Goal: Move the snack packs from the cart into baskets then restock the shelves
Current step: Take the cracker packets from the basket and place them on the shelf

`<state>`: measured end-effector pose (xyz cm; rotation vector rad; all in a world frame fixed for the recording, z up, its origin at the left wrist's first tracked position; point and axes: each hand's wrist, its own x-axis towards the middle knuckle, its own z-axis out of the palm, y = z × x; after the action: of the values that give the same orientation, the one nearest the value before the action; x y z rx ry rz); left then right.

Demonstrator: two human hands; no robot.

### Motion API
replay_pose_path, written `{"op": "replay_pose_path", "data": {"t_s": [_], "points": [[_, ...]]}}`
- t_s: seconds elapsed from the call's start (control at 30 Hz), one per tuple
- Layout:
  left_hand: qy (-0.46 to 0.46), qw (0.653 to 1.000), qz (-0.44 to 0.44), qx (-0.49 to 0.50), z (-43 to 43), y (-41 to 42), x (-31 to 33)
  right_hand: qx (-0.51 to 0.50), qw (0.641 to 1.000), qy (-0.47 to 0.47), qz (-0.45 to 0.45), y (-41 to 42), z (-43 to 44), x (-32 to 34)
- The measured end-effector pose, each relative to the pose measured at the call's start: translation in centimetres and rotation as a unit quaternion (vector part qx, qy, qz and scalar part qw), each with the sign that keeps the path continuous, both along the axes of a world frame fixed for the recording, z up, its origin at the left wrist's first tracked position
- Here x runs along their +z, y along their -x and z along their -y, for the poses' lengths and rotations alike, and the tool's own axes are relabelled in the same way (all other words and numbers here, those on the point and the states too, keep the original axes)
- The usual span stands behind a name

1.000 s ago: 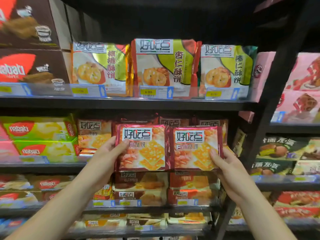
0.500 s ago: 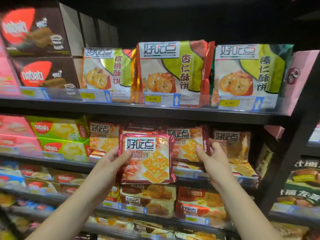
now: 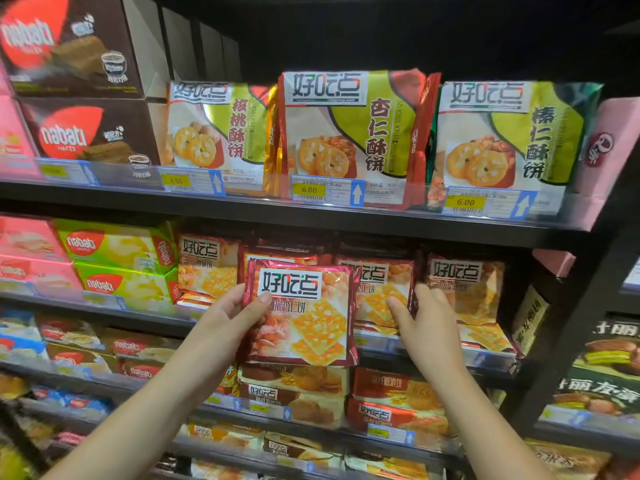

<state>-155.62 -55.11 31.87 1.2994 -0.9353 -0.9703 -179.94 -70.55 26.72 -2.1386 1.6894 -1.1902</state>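
Now grips red cracker pack (image 3: 304, 313) at its left edge with left hand (image 3: 228, 317); pinches shelved pack (image 3: 381, 289) beside it with right hand (image 3: 429, 323).

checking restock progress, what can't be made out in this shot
All head view:
- Cart and baskets lie outside the frame.
- Left hand's fingers are hidden behind the red pack it holds.
- Right hand, pinching the shelved pack, hides its right edge.
- Left-side price labels are too blurred to read.
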Motion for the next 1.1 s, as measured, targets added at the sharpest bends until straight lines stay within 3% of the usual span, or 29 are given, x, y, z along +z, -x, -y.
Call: {"op": "replay_pose_path", "data": {"t_s": [0.53, 0.73, 0.9, 1.1], "points": [[0.006, 0.998, 0.051, -0.044, 1.7, 3.0, -0.4, 0.013, 0.995, -0.051, 0.082, 0.4, -0.6, 0.5], [0.025, 0.997, 0.056, -0.047, 3.5, 6.1, -0.5, 0.07, 0.962, -0.052, 0.257, 3.8, -5.4, 2.5], [0.034, 0.999, 0.025, -0.03, 5.7, 10.1, -1.1, 0.073, 0.958, -0.072, 0.269, 5.5, -7.8, 2.9], [0.088, 0.98, 0.178, -0.03, 7.6, 14.4, -1.7, -0.019, 0.954, -0.046, 0.296, 7.2, -7.3, 2.1]]}}
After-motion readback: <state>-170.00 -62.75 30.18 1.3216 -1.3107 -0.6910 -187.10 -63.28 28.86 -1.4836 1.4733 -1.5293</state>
